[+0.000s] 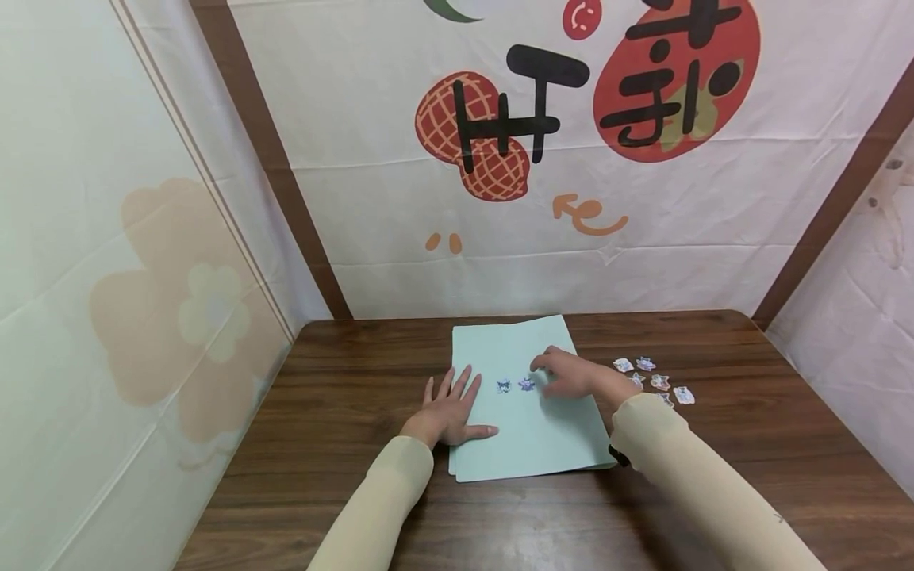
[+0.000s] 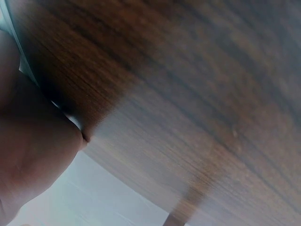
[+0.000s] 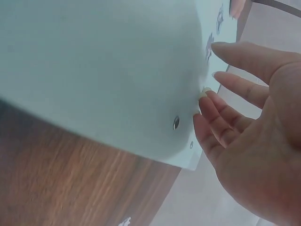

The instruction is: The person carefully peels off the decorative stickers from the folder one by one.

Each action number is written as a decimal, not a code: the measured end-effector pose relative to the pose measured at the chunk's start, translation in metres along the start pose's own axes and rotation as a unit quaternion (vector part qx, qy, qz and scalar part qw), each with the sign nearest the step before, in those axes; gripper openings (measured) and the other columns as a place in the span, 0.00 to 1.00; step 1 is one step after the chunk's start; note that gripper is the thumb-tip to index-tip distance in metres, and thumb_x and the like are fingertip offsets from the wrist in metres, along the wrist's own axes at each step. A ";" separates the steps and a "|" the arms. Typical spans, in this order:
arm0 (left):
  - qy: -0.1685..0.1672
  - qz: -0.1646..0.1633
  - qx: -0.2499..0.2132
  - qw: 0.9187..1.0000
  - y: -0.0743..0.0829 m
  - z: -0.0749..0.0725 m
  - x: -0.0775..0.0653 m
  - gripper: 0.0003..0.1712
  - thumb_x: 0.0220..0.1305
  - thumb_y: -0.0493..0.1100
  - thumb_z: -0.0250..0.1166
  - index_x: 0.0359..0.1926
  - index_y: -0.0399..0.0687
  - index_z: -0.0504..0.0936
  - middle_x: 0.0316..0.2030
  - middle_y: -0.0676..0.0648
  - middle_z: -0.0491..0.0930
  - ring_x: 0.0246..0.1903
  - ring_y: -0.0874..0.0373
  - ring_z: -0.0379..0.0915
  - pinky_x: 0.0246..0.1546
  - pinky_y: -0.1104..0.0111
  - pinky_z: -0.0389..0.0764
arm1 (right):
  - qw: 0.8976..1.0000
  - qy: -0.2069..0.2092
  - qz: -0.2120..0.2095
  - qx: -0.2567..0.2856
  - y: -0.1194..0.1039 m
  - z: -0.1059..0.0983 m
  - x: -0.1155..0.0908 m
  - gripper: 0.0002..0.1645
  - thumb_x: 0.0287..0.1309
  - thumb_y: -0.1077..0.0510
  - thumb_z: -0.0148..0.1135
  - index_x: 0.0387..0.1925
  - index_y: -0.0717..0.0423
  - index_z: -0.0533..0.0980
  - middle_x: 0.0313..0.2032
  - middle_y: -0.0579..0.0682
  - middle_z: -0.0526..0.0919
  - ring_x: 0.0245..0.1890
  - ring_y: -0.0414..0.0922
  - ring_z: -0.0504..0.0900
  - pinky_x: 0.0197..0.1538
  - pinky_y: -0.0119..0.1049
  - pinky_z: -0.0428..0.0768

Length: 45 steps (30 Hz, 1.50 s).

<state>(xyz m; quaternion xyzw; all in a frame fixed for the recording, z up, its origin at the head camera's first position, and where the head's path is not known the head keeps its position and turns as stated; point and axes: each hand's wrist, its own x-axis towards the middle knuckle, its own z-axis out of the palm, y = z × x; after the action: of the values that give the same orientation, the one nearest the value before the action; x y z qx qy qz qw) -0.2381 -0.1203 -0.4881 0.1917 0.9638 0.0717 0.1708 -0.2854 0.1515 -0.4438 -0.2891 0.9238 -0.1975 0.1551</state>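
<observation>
A pale green folder-like stack of sheets (image 1: pixel 528 448) lies on the wooden table. Two small purple-and-blue cartoon stickers, a left one (image 1: pixel 504 386) and a right one (image 1: pixel 526 384), sit side by side on it. My left hand (image 1: pixel 450 416) presses its left edge, fingers spread; the left wrist view catches just part of that hand (image 2: pixel 37 150). Over the right half hovers my right hand (image 1: pixel 567 373), close beside the right sticker. In the right wrist view this hand (image 3: pixel 254 113) has loosely bent, separated fingers with nothing between them, and the thumb tip overlaps a sticker (image 3: pixel 209 48).
Several more cartoon stickers (image 1: pixel 660 382) lie on the table (image 1: pixel 750 444) right of the sheets, partly behind my right forearm. Small oval holes (image 3: pixel 176 123) show along the sheet's edge. A printed cloth wall (image 1: pixel 385 277) rises behind the table.
</observation>
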 end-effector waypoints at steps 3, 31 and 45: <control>-0.002 0.000 -0.004 1.000 0.000 0.000 0.000 0.60 0.64 0.81 0.51 0.83 0.54 0.41 0.83 0.47 0.32 0.81 0.43 0.23 0.75 0.39 0.29 | 1.000 -0.004 0.005 0.005 0.000 0.002 0.003 0.28 0.62 0.62 0.67 0.63 0.62 0.76 0.56 0.60 0.74 0.52 0.53 0.74 0.59 0.51 0.75; -0.015 -0.009 -0.011 1.000 -0.007 0.009 0.011 0.62 0.64 0.81 0.52 0.83 0.57 0.37 0.82 0.50 0.26 0.80 0.45 0.17 0.74 0.40 0.24 | 0.999 -0.035 0.038 -0.010 -0.006 0.006 0.032 0.12 0.65 0.63 0.65 0.49 0.53 0.79 0.50 0.57 0.77 0.49 0.51 0.74 0.57 0.52 0.76; -0.003 -0.007 -0.011 1.000 -0.013 0.020 0.022 0.63 0.61 0.83 0.52 0.83 0.59 0.37 0.82 0.51 0.26 0.80 0.45 0.17 0.73 0.39 0.23 | 0.997 -0.054 0.058 -0.015 -0.010 0.004 0.038 0.10 0.67 0.63 0.62 0.48 0.56 0.79 0.48 0.55 0.80 0.46 0.51 0.74 0.55 0.49 0.77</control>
<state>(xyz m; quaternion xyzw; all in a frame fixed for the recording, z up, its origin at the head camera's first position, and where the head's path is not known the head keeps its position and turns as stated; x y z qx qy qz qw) -0.2544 -0.1224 -0.5158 0.1837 0.9637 0.0806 0.1761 -0.3093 0.1204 -0.4496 -0.2473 0.9322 -0.1580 0.2117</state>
